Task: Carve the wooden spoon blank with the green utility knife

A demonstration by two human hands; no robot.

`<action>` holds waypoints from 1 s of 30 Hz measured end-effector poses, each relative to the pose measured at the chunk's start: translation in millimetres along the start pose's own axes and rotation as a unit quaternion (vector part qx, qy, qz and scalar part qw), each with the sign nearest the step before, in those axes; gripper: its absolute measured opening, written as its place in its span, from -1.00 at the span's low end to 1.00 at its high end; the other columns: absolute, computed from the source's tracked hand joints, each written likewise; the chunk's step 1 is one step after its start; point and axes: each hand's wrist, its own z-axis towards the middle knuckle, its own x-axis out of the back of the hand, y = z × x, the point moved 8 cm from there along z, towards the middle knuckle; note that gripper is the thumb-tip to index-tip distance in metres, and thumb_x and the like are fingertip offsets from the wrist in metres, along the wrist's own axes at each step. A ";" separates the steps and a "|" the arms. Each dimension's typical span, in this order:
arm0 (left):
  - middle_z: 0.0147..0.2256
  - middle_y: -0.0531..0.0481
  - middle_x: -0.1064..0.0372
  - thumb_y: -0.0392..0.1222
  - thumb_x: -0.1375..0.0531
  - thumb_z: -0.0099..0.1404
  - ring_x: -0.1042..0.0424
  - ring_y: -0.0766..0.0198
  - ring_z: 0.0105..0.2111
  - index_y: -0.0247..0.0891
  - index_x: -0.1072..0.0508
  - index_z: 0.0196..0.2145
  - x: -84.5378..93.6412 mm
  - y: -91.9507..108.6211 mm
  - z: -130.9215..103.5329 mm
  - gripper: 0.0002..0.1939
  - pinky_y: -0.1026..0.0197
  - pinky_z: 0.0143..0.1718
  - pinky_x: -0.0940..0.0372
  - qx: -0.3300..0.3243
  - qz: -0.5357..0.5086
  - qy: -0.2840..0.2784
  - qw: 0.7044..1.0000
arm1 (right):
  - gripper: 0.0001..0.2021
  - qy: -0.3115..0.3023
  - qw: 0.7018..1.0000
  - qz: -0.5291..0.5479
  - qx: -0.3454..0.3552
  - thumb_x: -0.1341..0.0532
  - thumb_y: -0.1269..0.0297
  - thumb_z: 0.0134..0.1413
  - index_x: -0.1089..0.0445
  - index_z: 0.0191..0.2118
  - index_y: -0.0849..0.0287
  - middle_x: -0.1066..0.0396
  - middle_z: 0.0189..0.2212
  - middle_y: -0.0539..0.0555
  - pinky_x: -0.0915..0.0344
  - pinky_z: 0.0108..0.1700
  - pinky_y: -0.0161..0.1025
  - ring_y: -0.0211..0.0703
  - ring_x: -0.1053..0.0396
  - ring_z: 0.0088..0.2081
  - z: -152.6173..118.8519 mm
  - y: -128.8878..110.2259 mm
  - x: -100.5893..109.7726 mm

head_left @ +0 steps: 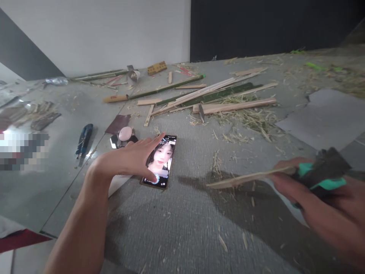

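My left hand reaches over a phone lying face up on the grey floor, its fingers and thumb spread along the phone's left side. The lit screen shows the time and a portrait. At the right, my right hand is closed around a black and green tool and a thin wooden strip that points left. The tool is blurred, so its kind is unclear. Beside my left hand lies a round pink object on a dark item.
Green and pale bamboo strips, a hammer and fibre shavings lie beyond the hands. Blue-handled pliers are at the left, a white sheet at the right. A wall bounds the back.
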 end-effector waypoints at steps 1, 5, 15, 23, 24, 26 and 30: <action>0.52 -0.22 0.35 0.17 -0.36 0.09 0.15 -0.26 0.47 -0.20 0.48 0.51 0.1 0.5 0.3 0.37 -0.19 0.39 0.01 0.001 0.001 0.000 1.000 | -0.71 -0.004 1.000 0.012 -0.005 -0.29 -0.15 -0.10 -0.55 -0.50 -0.07 -0.43 -0.62 -0.07 -0.22 -0.50 -0.22 -0.15 -0.36 -0.55 -0.1 -1.6 0.2; 0.52 -0.26 0.34 0.18 -0.36 0.08 0.13 -0.25 0.47 -0.24 0.50 0.51 -0.8 -1.2 1.5 0.39 -0.18 0.38 0.00 0.002 0.003 0.003 1.000 | -0.72 -0.007 0.999 0.032 -0.007 -0.31 -0.13 -0.10 -0.54 -0.51 -0.06 -0.48 -0.55 -0.10 -0.24 -0.45 -0.24 -0.17 -0.39 -0.50 -0.3 -3.8 0.2; 0.40 -0.30 -0.12 0.41 -0.27 0.16 -0.37 -0.20 0.22 -0.11 0.45 0.52 4.6 -10.5 3.2 0.31 -0.02 0.09 -0.31 -0.020 -0.042 0.050 0.998 | -0.75 -0.008 0.998 0.043 0.040 -0.31 -0.05 -0.03 -0.53 -0.52 -0.03 -0.42 -0.62 -0.11 -0.20 -0.52 -0.30 -0.24 -0.33 -0.57 1.4 -14.1 -0.9; -0.24 -0.02 -0.56 0.25 0.02 0.49 -0.48 0.14 -0.32 -0.02 -0.18 0.43 23.3 -23.8 9.2 -0.34 0.14 -0.25 -0.25 0.014 -0.059 0.163 0.985 | -0.73 -0.020 0.996 0.068 0.056 -0.30 -0.06 0.01 -0.51 -0.51 -0.01 -0.41 -0.60 -0.10 -0.22 -0.52 -0.32 -0.24 -0.32 -0.56 1.9 -18.4 -2.7; -0.24 0.00 -0.56 0.21 0.02 0.51 -0.47 0.15 -0.31 0.01 -0.19 0.42 23.5 -24.5 9.6 -0.38 0.14 -0.23 -0.24 0.010 -0.057 0.171 0.984 | -0.73 -0.020 0.996 0.069 0.059 -0.30 -0.05 0.02 -0.51 -0.52 -0.01 -0.41 -0.61 -0.10 -0.23 -0.52 -0.32 -0.24 -0.32 -0.56 1.9 -19.0 -2.6; -0.27 0.02 -0.56 0.13 0.01 0.52 -0.45 0.17 -0.33 0.06 -0.20 0.42 23.5 -25.7 10.3 -0.43 0.14 -0.22 -0.24 0.009 -0.052 0.181 0.982 | -0.73 -0.017 0.996 0.068 0.063 -0.30 -0.04 0.02 -0.50 -0.52 -0.01 -0.41 -0.61 -0.11 -0.23 -0.52 -0.32 -0.24 -0.33 -0.56 2.1 -19.5 -2.1; -0.28 -0.01 -0.56 0.13 0.02 0.52 -0.46 0.14 -0.32 0.00 -0.20 0.42 24.2 -19.9 11.4 -0.41 0.11 -0.19 -0.26 0.021 -0.038 0.189 0.981 | -0.74 -0.016 0.996 0.059 0.066 -0.30 -0.03 0.03 -0.50 -0.50 0.01 -0.39 -0.62 -0.11 -0.22 -0.54 -0.33 -0.25 -0.31 -0.58 2.6 -18.0 -2.1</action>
